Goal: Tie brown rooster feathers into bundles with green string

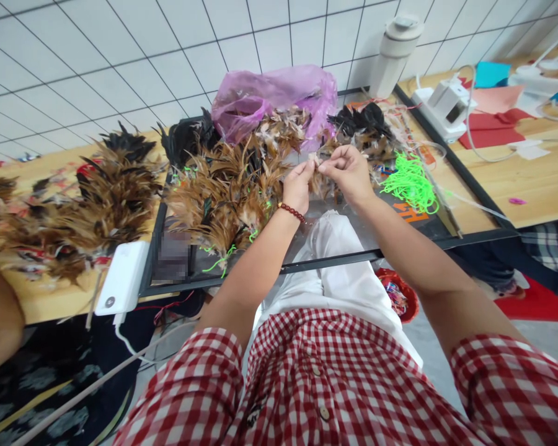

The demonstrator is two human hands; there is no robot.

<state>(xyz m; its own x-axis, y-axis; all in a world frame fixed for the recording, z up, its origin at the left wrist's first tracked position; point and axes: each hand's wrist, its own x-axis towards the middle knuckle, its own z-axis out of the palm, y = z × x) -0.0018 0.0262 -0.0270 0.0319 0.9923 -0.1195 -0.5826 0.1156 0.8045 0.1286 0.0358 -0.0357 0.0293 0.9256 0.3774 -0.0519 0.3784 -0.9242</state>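
Both hands meet above the black-framed tray, fingertips almost touching. My left hand, with a beaded bracelet at the wrist, pinches a small pale tuft that looks like the base of a feather. Thumb and forefinger of my right hand are pressed together at the same tuft. Brown feathers hang just under the hands. A large heap of brown feathers lies to the left of them in the tray. Behind it sits a purple plastic bag with more feathers in its mouth. Bright green cord is piled right of my right hand.
A white power bank with a cable lies at the tray's left edge, near more feathers. A white tumbler stands behind. Power strip and red cloth are at right. Another person's arm is at far left.
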